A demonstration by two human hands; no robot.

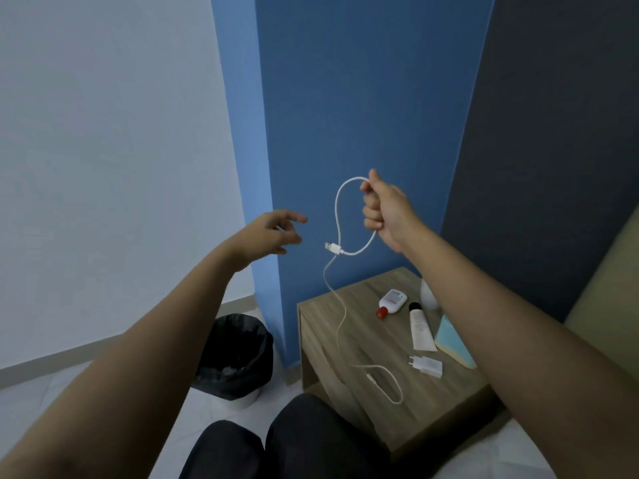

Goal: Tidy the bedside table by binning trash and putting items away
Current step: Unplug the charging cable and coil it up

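My right hand [385,210] is raised in front of the blue wall, fist closed on a white USB cable [337,216]. The cable loops out of my fist, its USB plug [332,247] pointing left, and trails down to the wooden bedside table [377,344], where its other end lies curled. My left hand [273,233] hovers just left of the plug with fingers spread, holding nothing. On the table lie a white charger plug [427,365], a white tube with a black cap [420,326] and a small white bottle with a red cap [390,302].
A bin lined with a black bag [233,354] stands on the floor left of the table. A light blue flat item [453,342] and a white rounded object [428,295] sit at the table's right side. My knees [294,440] are below, a bed to the right.
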